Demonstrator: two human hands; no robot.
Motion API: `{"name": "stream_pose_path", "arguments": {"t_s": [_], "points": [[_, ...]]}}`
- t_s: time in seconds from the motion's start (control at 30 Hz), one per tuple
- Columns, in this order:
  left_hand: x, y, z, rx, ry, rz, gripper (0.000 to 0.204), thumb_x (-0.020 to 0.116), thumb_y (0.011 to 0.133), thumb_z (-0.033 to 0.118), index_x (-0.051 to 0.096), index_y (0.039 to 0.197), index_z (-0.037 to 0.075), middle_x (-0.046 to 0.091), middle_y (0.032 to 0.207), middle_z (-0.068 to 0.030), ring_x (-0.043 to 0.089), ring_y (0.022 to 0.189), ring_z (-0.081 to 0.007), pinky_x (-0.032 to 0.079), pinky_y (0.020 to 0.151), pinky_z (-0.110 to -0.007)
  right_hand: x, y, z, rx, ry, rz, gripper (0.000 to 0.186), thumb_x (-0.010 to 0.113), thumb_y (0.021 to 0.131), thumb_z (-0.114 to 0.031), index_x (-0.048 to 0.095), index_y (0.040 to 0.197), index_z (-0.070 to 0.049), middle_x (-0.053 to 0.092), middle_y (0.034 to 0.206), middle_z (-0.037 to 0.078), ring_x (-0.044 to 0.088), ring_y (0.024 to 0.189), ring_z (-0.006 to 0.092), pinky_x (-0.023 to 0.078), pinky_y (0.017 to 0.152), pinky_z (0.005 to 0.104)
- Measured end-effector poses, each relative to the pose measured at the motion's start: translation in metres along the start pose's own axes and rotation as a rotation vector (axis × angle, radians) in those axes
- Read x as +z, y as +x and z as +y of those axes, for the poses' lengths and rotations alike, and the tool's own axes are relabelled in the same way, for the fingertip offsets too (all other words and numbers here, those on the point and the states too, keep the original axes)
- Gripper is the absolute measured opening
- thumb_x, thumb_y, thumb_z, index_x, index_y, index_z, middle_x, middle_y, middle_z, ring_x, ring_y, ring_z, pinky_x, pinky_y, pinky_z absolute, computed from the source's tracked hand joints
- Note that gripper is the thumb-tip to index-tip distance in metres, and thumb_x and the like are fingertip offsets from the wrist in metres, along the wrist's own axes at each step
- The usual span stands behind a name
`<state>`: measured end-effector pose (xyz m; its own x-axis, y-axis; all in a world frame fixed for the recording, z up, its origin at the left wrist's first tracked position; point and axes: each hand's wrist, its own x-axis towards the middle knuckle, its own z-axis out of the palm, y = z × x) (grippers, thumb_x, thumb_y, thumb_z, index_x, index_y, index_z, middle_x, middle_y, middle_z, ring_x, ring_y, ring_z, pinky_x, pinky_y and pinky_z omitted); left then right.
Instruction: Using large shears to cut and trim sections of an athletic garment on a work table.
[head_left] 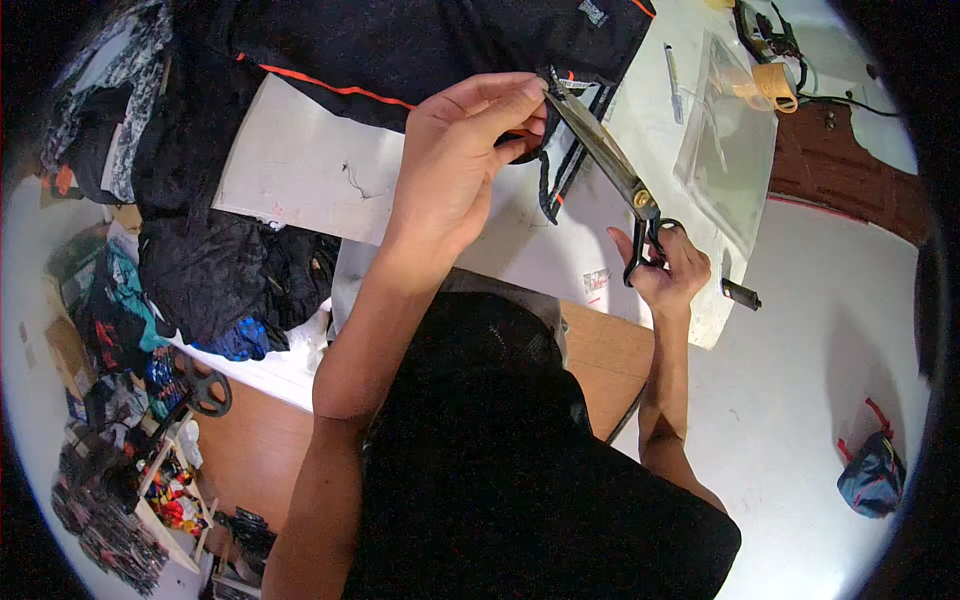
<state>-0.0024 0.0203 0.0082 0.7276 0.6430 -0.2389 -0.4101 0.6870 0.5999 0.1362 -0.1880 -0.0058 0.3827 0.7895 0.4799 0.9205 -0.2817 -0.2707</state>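
Observation:
My left hand [470, 150] pinches the edge of black fabric [580, 30] with orange trim, near a small white label and narrow black straps [555, 200] that hang onto the white table [520, 250]. My right hand [670, 265] grips large black-handled scissors [625, 175], whose blade tips reach the fabric just beside my left fingertips. Whether the blades are closed on the material is too small to tell. A pale board or paper [290, 150] lies under my left forearm.
A clear plastic sheet [715, 150], a pen [672, 80], a tan roll [775, 85] and a dark tool [760, 30] are on the right. Piles of clothes [240, 280] crowd the left, above a shelf rack [170, 490]. A blue bag [870, 470] sits at the far right.

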Motion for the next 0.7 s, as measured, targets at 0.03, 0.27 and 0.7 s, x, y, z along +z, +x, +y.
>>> {"name": "stream_pose_path", "arguments": {"t_s": [0.03, 0.27, 0.7], "points": [[0.000, 0.000, 0.000, -0.002, -0.005, -0.001, 0.013, 0.065, 0.082, 0.012, 0.066, 0.090, 0.002, 0.061, 0.078, -0.0031, 0.055, 0.072, -0.0109, 0.044, 0.069, -0.025, -0.001, 0.001, -0.001, -0.003, -0.011, 0.000, 0.036, 0.085, 0.055, -0.019, 0.052, 0.060, -0.007, 0.047, 0.052, 0.001, 0.042, 0.038, 0.0104, 0.033, 0.036, 0.0219], [0.000, -0.002, 0.002, -0.016, -0.008, -0.001, 0.012, 0.065, 0.082, 0.014, 0.066, 0.089, 0.004, 0.061, 0.077, -0.0023, 0.054, 0.072, -0.0105, 0.043, 0.069, -0.024, 0.004, -0.005, 0.006, -0.040, -0.017, 0.072, 0.041, 0.084, 0.056, -0.010, 0.044, 0.056, -0.006, 0.036, 0.048, 0.001, 0.031, 0.040, 0.0107, 0.028, 0.038, 0.0209], [-0.007, -0.003, -0.003, 0.039, 0.069, -0.055, 0.012, 0.062, 0.083, 0.010, 0.064, 0.093, 0.003, 0.062, 0.085, -0.0013, 0.054, 0.077, -0.0085, 0.042, 0.074, -0.023, 0.031, -0.007, -0.033, 0.628, 0.715, 0.101, 0.033, 0.081, 0.066, -0.014, 0.050, 0.064, -0.005, 0.044, 0.055, -0.005, 0.036, 0.050, 0.0024, 0.027, 0.044, 0.0185]]}}
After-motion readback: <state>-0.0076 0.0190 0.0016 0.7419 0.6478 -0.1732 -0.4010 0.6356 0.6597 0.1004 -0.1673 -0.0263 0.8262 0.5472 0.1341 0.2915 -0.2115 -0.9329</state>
